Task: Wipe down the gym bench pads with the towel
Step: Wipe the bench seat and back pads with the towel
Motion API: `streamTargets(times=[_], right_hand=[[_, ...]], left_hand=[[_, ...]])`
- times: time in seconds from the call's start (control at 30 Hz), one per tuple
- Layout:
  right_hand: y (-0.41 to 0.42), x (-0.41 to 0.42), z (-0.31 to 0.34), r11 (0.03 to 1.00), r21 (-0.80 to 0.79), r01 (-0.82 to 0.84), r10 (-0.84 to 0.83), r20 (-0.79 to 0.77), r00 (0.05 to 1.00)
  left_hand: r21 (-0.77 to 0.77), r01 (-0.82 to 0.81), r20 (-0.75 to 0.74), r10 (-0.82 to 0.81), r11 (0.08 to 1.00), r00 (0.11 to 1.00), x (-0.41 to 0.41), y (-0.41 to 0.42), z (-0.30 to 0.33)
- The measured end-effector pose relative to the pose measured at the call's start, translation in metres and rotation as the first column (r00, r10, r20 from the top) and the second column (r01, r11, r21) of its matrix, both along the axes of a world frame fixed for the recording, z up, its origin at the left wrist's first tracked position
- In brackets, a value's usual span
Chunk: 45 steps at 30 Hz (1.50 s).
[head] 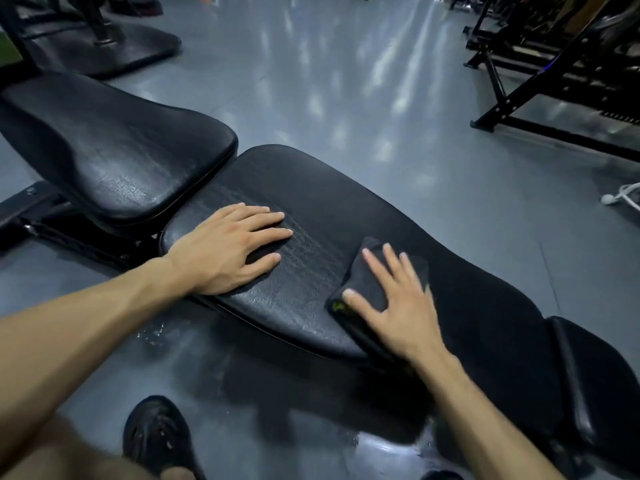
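My right hand [391, 303] presses the towel [372, 289] flat, left hand [228, 247] braced open at nine o'clock on the back pad [311, 202] — the towel could bunch and skip patches.

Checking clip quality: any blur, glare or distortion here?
Head view: right hand and towel slightly motion-blurred; left hand sharp; streaky light glare on the floor; wide-angle bending at the edges.

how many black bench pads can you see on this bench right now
2. The seat pad is at the left, untouched. The long back pad beside it carries the left hand and the towel.
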State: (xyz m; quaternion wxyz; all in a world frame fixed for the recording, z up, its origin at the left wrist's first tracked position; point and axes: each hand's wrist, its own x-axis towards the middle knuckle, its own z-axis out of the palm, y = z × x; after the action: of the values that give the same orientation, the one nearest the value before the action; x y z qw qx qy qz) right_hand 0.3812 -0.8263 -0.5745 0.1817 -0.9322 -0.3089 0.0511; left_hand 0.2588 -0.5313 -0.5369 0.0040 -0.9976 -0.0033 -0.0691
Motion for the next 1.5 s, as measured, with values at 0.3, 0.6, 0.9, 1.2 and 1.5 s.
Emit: streamTargets(times=[0.3, 0.6, 0.9, 1.2, 1.5], right_hand=[[0.056, -0.069, 0.011, 0.989, 0.023, -0.148, 0.146, 0.056, 0.988], [0.069, 0.075, 0.017, 0.988, 0.022, 0.154, -0.152, -0.094, 0.984], [0.069, -0.020, 0.016, 0.959, -0.010, -0.285, 0.285, 0.042, 0.958], [0.157, 0.129, 0.026, 0.977, 0.056, 0.205, -0.201, -0.071, 0.977], [0.136, 0.014, 0.027, 0.909, 0.043, -0.415, 0.409, 0.105, 0.906]], left_hand=[[-0.005, -0.001, 0.011, 0.001, 1.000, 1.000, 0.003, 0.001, -0.002], [0.025, 0.020, -0.020, -0.019, 1.000, 1.000, 0.002, 0.017, 0.009], [0.029, -0.011, -0.027, 0.011, 1.000, 1.000, 0.012, 0.048, 0.019], [-0.016, 0.039, -0.034, -0.040, 0.999, 0.999, 0.015, 0.057, 0.020], [-0.005, -0.031, 0.089, 0.031, 1.000, 0.996, 0.035, 0.092, 0.025]])
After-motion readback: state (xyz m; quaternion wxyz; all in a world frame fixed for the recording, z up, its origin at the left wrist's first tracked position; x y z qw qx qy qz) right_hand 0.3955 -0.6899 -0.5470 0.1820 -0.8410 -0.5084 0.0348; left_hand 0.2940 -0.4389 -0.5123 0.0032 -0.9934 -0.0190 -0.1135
